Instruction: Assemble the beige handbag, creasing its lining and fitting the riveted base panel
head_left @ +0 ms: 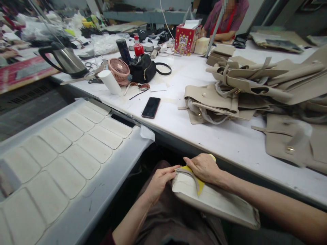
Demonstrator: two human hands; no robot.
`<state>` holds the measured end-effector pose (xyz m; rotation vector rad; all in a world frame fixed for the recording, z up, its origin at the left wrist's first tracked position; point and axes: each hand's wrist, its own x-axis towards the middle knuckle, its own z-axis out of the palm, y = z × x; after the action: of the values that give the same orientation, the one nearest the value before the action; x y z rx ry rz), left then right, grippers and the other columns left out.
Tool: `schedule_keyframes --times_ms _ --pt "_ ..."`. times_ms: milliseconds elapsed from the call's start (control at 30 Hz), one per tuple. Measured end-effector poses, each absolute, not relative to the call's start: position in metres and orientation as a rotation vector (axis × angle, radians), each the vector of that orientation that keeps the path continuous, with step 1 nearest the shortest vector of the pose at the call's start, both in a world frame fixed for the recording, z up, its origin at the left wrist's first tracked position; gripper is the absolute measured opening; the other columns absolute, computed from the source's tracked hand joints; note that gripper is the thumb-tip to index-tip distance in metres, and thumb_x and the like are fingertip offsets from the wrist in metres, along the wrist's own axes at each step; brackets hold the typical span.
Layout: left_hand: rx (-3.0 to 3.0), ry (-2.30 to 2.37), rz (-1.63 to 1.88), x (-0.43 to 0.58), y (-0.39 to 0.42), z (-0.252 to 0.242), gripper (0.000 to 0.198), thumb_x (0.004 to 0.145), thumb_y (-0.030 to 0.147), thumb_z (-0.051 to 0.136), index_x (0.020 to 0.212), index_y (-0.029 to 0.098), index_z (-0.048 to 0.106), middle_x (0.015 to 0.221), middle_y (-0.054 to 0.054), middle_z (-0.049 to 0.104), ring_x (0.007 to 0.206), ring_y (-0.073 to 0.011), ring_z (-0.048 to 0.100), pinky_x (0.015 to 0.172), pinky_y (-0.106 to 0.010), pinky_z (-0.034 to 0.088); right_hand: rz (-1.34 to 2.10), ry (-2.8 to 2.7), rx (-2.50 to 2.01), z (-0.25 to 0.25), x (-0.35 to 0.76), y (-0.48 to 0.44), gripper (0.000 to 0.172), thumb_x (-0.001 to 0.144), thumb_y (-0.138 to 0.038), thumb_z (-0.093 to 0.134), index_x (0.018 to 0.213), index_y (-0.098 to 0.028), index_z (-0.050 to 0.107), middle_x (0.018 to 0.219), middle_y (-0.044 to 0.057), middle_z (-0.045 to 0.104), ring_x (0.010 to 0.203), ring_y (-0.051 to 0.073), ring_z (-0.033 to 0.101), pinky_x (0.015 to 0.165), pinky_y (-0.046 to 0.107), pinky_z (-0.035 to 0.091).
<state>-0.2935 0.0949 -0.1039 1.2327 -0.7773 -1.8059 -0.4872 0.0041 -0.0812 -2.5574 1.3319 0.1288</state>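
A white, block-like piece with a grey-beige edge [219, 200] lies across my lap. On its upper left end is a yellow piece [201, 185] with a curved grey-beige strip [195, 180] along it. My left hand [162, 180] pinches the corner at the strip's left end, thumb and fingers together. My right hand [205, 168] is closed over the yellow piece, its thumb pointing left; a bit of yellow shows beyond the knuckles. What lies under the right palm is hidden.
At left, a grey board [102, 183] carries several rounded off-white panels [66, 173]. The white table [173, 126] ahead holds a phone [151, 108], a pink fan [119, 69], a black pouch [143, 69], a kettle [66, 61] and beige leather pieces [212, 98]. A person [224, 23] sits beyond.
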Motion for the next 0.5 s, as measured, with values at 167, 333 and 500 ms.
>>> schedule_keyframes --times_ms 167,333,500 --pt "1.276 -0.907 -1.744 -0.298 0.093 -0.096 0.030 0.087 0.028 0.059 0.110 0.015 0.072 0.094 -0.006 0.072 0.085 -0.0167 0.060 0.078 -0.025 0.044 0.117 1.314 -2.640 -0.079 -0.473 0.005 0.072 0.101 -0.047 0.017 0.064 -0.020 0.073 0.069 0.009 0.074 0.063 0.022 0.069 0.056 0.033 0.026" --pt "1.371 -0.881 -1.655 -0.307 0.095 -0.095 0.031 0.084 0.029 0.061 0.109 0.014 0.072 0.089 -0.005 0.070 0.080 -0.0166 0.058 0.072 -0.025 0.045 0.093 1.281 -2.655 -0.080 -0.464 0.009 0.070 0.101 -0.044 0.018 0.064 -0.019 0.072 0.069 0.010 0.074 0.064 0.024 0.069 0.061 0.034 0.032" --pt "1.491 -0.851 -1.511 -0.311 0.102 -0.103 0.031 0.083 0.032 0.061 0.103 0.012 0.072 0.082 -0.004 0.068 0.073 -0.0150 0.056 0.065 -0.024 0.043 0.098 1.244 -2.620 -0.077 -0.456 0.012 0.069 0.101 -0.043 0.018 0.069 -0.017 0.073 0.073 0.013 0.074 0.067 0.025 0.070 0.064 0.035 0.036"
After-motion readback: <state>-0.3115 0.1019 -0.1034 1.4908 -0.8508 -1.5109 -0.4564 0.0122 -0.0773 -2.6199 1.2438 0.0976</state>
